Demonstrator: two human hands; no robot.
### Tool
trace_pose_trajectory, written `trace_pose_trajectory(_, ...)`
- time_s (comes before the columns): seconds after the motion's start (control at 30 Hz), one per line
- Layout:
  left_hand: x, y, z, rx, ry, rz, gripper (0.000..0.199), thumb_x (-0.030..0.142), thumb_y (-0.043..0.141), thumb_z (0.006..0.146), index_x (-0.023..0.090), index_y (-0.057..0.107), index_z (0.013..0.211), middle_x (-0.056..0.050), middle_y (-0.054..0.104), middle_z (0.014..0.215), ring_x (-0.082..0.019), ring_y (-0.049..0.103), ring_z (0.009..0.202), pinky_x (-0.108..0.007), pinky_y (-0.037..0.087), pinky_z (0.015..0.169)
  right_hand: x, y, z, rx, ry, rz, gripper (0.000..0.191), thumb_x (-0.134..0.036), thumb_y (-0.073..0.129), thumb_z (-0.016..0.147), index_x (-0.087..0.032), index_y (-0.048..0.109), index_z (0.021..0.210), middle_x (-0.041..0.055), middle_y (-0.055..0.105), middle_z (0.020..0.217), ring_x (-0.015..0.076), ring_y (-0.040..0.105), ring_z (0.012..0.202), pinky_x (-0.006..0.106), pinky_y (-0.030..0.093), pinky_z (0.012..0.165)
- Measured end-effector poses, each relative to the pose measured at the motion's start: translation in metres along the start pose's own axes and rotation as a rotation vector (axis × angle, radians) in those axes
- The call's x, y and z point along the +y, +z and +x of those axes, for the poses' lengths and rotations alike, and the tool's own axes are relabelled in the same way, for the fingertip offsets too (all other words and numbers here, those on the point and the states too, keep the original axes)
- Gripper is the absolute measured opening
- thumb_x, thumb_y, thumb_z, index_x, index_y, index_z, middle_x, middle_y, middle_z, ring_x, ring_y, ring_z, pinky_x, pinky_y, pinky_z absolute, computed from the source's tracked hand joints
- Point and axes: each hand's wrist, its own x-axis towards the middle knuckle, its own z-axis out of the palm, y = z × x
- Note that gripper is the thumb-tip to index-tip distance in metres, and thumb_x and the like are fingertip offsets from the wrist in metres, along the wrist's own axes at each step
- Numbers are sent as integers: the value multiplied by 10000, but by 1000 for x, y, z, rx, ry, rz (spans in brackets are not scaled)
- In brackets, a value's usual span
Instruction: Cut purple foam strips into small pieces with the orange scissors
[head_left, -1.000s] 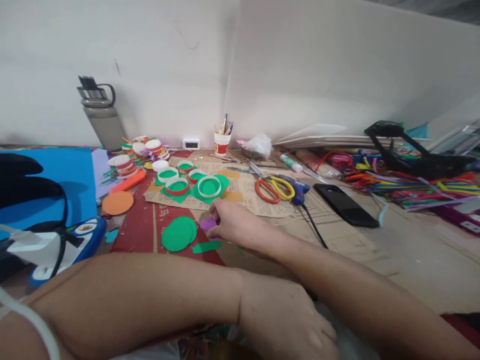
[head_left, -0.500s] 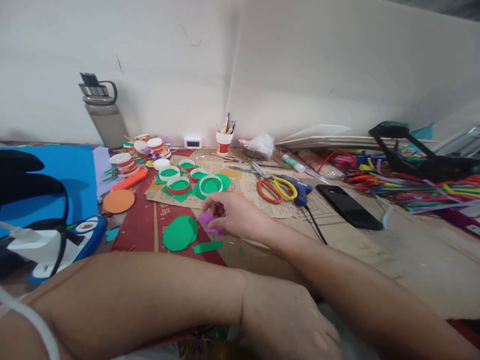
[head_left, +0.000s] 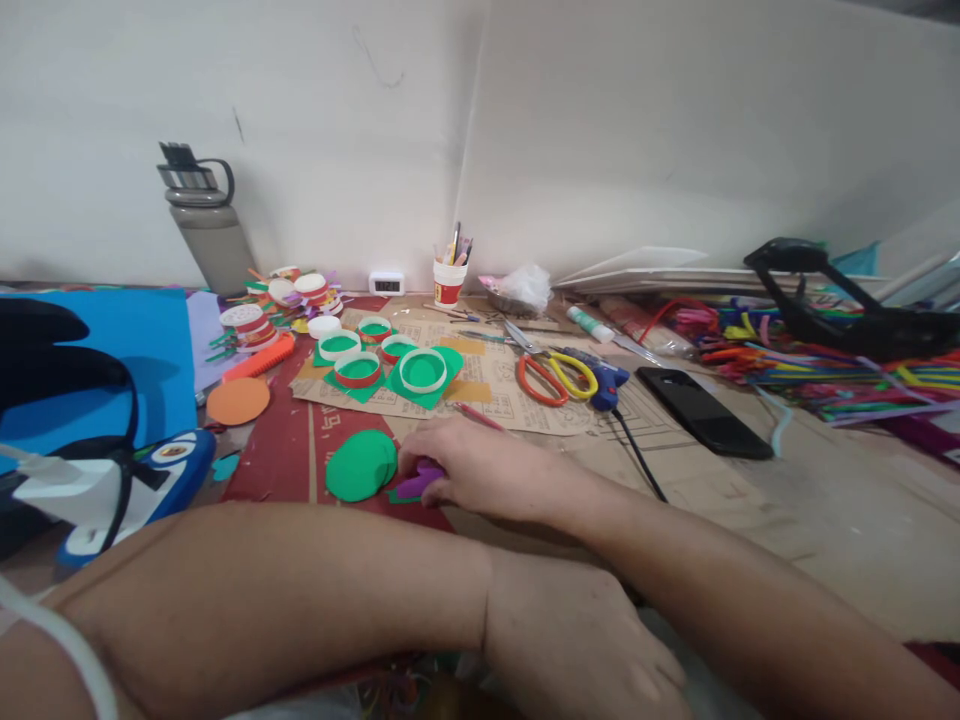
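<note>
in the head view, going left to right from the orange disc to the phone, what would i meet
Orange disc, green discs, purple paper, scissors with orange and yellow handles, black phone.

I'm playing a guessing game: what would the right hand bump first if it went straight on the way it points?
Likely the overlapping round green paper-like discs just ahead of the right hand, though its exact height is unclear.

Right hand (head_left: 463, 462), fingers closed about purple paper (head_left: 414, 484), just beside green discs (head_left: 360, 468). Left hand (head_left: 577, 635), lower edge, fingers partly hidden. Five rings (head_left: 360, 383) on green paper (head_left: 454, 362). Scissors (head_left: 543, 388), red and yellow handles, next to blue glue gun (head_left: 609, 384). Black phone (head_left: 703, 412). Grey bottle (head_left: 214, 240). White clock (head_left: 387, 284). Pencil cup (head_left: 448, 287), upright.
</note>
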Motion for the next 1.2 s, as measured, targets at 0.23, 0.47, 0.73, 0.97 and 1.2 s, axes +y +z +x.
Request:
trace_pose_trajectory(0.23, -2, -2, 0, 18, 21, -36, 291, 116, 528, 759, 265, 550, 510, -54, 607, 615, -162, 656, 749, -296, 416, 523, 2, 12, -2, 19, 92, -37, 265, -159, 676, 767, -220, 682, 1025, 16, 707, 931, 163, 618, 824, 240, 374, 645)
trace_pose_trajectory(0.47, 7, -10, 6, -142, -116, 6, 357, 145, 531, 793, 237, 468, 454, -59, 645, 664, -162, 657, 804, -287, 436, 581, -2, -8, -1, 9, 119, 51, 113, -114, 572, 816, -173, 644, 881, -10, 641, 811, 109, 534, 721, 217, 331, 605)
trace_pose_trajectory(0.73, 7, -3, 5, -77, -87, 104, 351, 164, 508, 840, 243, 500, 498, -56, 676, 696, -162, 646, 749, -292, 433, 573, 12, -17, 4, -28, 336, 99, 43, -179, 635, 806, -168, 642, 847, -14, 642, 773, 99, 527, 677, 208, 317, 562)
trace_pose_trajectory(0.97, 7, -2, 6, -110, -84, 115, 334, 174, 492, 846, 234, 482, 518, -45, 660, 681, -158, 650, 757, -289, 422, 556, 10, -2, 5, 60, 411, 10, 183, -227, 725, 752, -185, 667, 921, -4, 656, 812, 101, 543, 665, 217, 296, 539)
trace_pose_trajectory(1.2, -2, -3, 7, -123, -51, 51, 262, 222, 481, 837, 253, 503, 577, -30, 686, 694, -164, 653, 742, -305, 431, 583, 12, 10, 6, 130, 378, -73, 165, -220, 680, 775, -171, 683, 932, 63, 687, 836, 161, 599, 723, 244, 332, 555)
